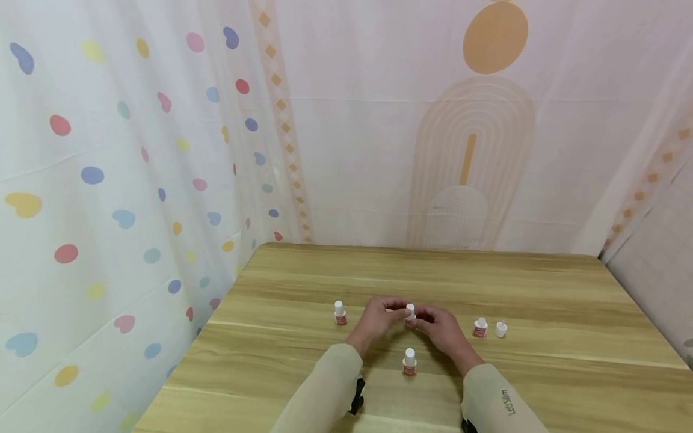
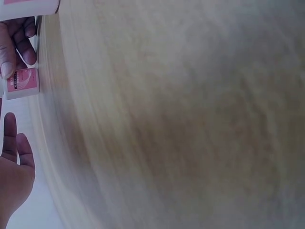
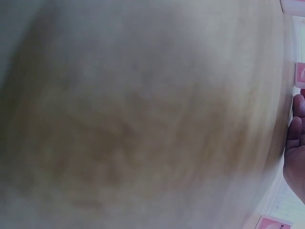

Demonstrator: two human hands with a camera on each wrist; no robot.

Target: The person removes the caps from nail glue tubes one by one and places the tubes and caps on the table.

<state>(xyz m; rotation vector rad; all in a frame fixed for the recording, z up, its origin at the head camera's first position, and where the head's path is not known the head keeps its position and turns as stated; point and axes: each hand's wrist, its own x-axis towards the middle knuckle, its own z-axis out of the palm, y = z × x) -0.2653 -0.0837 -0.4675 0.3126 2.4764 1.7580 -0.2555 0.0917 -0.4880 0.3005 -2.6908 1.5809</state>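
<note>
In the head view, both hands meet at a small white bottle [image 1: 409, 322] with a pink-red label, upright on the table. My left hand [image 1: 377, 320] pinches its white cap [image 1: 410, 308] between thumb and fingers. From the other side, my right hand [image 1: 443, 331] grips the bottle's body. The left wrist view shows the right thumb against the labelled bottle [image 2: 22, 82], while the left hand's [image 2: 16, 176] outer fingers extend below it; the cap lies outside that view. At the right wrist view's edge, the right hand [image 3: 296, 143] lies beside the bottle [image 3: 300, 75].
Nearer the person stands a capped bottle [image 1: 409, 362], and another capped bottle [image 1: 340, 313] is to the left. On the right, an uncapped bottle [image 1: 479, 328] stands beside its upturned white cap [image 1: 501, 329]. Curtains [image 1: 352, 150] hang behind the wooden table [image 1: 281, 288].
</note>
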